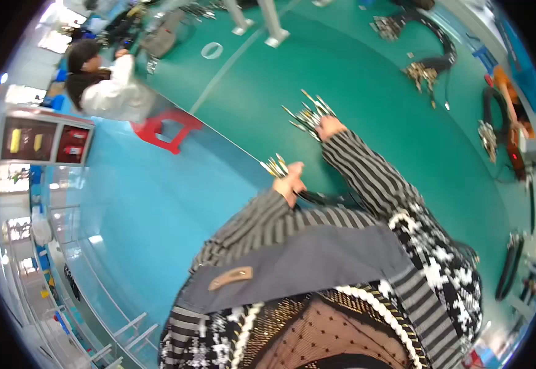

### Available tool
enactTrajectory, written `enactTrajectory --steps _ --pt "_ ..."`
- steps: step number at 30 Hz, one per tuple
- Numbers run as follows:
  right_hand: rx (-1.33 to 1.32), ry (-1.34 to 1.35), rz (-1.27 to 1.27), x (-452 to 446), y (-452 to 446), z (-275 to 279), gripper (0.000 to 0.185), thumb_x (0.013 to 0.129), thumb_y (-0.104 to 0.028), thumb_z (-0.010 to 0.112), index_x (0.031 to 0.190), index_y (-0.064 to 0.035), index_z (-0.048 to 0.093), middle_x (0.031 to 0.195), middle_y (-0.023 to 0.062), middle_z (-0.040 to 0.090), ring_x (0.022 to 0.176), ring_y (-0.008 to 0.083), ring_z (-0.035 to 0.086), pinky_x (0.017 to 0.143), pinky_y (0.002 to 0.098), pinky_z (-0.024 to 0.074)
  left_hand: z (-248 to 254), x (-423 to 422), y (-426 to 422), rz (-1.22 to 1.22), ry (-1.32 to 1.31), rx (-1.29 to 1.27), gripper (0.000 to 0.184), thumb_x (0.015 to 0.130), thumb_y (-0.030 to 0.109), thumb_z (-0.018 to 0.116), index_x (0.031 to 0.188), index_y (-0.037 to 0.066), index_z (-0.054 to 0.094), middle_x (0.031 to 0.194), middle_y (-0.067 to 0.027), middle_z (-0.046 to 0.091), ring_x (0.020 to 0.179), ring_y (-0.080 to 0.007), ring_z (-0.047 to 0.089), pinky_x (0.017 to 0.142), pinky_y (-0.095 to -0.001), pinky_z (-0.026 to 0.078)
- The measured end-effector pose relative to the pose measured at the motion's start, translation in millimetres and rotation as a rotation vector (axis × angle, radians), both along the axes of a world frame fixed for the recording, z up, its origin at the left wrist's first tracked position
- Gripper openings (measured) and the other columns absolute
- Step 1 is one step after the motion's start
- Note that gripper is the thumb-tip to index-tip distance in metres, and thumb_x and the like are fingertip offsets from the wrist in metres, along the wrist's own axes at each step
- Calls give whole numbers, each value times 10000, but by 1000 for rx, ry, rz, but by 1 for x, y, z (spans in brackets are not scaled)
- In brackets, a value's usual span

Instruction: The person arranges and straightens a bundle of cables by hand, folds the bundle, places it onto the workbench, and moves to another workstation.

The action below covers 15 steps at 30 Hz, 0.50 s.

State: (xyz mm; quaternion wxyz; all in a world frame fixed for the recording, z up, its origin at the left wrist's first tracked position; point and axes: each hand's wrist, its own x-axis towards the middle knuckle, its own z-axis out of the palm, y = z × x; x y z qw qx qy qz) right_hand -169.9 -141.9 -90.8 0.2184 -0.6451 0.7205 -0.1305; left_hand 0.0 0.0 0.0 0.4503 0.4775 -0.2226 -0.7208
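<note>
Near the edge of the green table (366, 86), my left hand (289, 184) is closed round a bundle of wires (275, 166), whose light-coloured ends fan out past the fingers. Farther over the table, up and to the right, my right hand (329, 127) grips a second bundle of wires (308, 114) with pale and metallic tips spread out. A black cable (326, 198) runs from beside my left hand toward my right forearm. Both sets of fingers are partly hidden by the wires.
Black cable harnesses (446, 49) with metal-tipped ends lie at the table's far right. A clear ring (212, 50) and white posts (272, 24) stand farther off. At the upper left a co-worker (111, 86) is beside a red stool (168, 129). A red-framed cabinet (46, 140) is at left.
</note>
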Motion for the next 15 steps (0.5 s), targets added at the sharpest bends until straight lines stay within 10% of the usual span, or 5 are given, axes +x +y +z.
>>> enactTrajectory --steps 2,3,9,15 --pt "-610 -99 -15 -8 19 -21 179 703 -239 527 714 -61 532 638 111 538 551 289 498 505 361 403 -19 -6 12 17 71 46 223 756 151 610 938 42 545 607 18 460 428 -77 338 408 -221 333" --pt "-248 -186 23 -50 59 6 144 722 -201 535 719 -57 530 623 95 524 524 247 482 483 343 400 -17 -42 41 43 94 171 194 774 161 590 933 57 550 561 34 412 440 -70 326 430 -218 329" --pt "-53 -852 -89 -35 59 74 122 751 -172 549 758 -50 553 553 -3 493 496 78 417 467 220 341 -25 -60 16 -99 182 157 182 838 206 511 976 89 526 490 42 283 434 -82 300 508 -226 339" --pt "-130 -683 186 -29 70 87 123 743 -158 555 769 -38 568 559 -3 499 479 83 393 446 203 316 2 -64 15 -18 210 224 206 838 250 515 960 84 527 513 32 302 445 -81 314 502 -228 333"
